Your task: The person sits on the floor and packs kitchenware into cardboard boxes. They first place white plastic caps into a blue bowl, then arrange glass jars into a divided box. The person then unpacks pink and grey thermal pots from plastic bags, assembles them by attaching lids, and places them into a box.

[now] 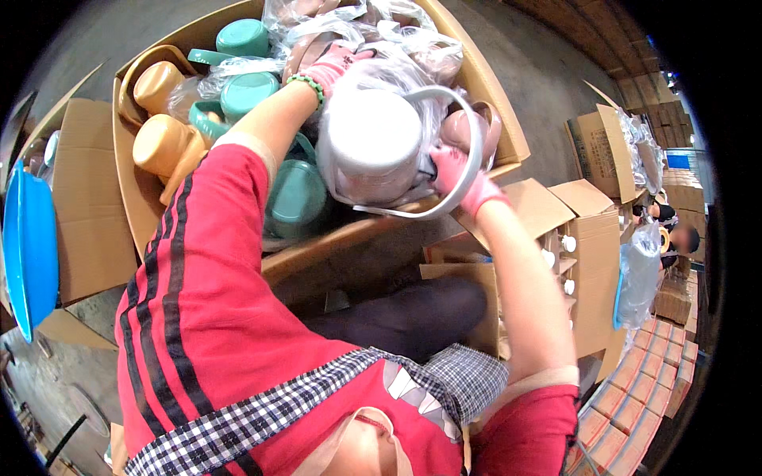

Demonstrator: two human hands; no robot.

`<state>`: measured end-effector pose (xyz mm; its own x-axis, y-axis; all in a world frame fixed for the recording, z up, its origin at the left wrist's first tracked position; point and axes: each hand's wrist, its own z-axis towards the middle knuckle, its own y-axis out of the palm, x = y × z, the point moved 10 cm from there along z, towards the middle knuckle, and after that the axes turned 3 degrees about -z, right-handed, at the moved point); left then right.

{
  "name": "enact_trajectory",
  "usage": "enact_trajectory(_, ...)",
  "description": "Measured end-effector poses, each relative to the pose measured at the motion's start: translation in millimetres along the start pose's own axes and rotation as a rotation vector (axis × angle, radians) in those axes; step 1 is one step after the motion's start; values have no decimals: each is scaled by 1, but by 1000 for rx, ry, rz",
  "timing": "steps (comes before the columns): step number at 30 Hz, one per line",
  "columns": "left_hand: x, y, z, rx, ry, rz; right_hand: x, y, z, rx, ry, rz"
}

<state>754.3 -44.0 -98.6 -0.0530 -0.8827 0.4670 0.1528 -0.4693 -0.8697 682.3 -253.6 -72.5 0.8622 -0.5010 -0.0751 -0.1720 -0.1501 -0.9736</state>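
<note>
And here's the centrepiece: a white plastic vessel (373,135), base up, right over the near side of the big cardboard carton (131,178), its broad handle (475,151) looping out to the right. Clear film (393,71) bunches around its far side and wall, yet the round base is bare, so I'd call the wrapping partial at best, and this piece doesn't look settled in place.

On to the hands, both in pink gloves! The right hand (464,178) reaches through the handle loop to the vessel's side, fingers curled; whether they truly grip vessel or film, I can't tell. The left hand (337,70) lies beyond the vessel, over the film, fingers part-bent, and again I can't make out a firm hold.

Inside the carton, it's a crowd: orange vessels (161,144) at the left, teal vessels (296,192) beside them, bagged brown vessels (468,131) at the far and right sides. Judging by that, the carton is well filled, with the white piece the one being handled.

Further out, at the right, an open smaller carton (591,278) shows white caps (568,243), their containers mostly hidden. Out left, a blue basin (32,246) leans by another carton (91,206). Far right, stacked boxes (635,381), and a co-worker (683,238) beyond them!
</note>
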Motion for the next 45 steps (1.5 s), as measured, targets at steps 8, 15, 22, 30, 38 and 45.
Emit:
enact_trajectory(8, 42, -3, -22, -67, 56, 333, 17, 4, -26, 146, 396, 577)
enact_trajectory(15, 215, -2, -108, -219, 869, 358, -59, -23, -91, 418, 198, 507)
enact_trajectory(22, 187, 11, -117, -291, 869, 457, -29, -21, -223, 472, 447, 456)
enact_trajectory(30, 231, -70, -99, -149, 580, 567, 28, 34, -447, 585, 994, 420)
enact_trajectory(38, 219, -72, -54, -150, 190, 497, 14, 118, -557, 740, 1256, 583)
enact_trajectory(45, 183, 20, -141, -427, 100, 178, 10, 150, -587, 972, 1325, 706)
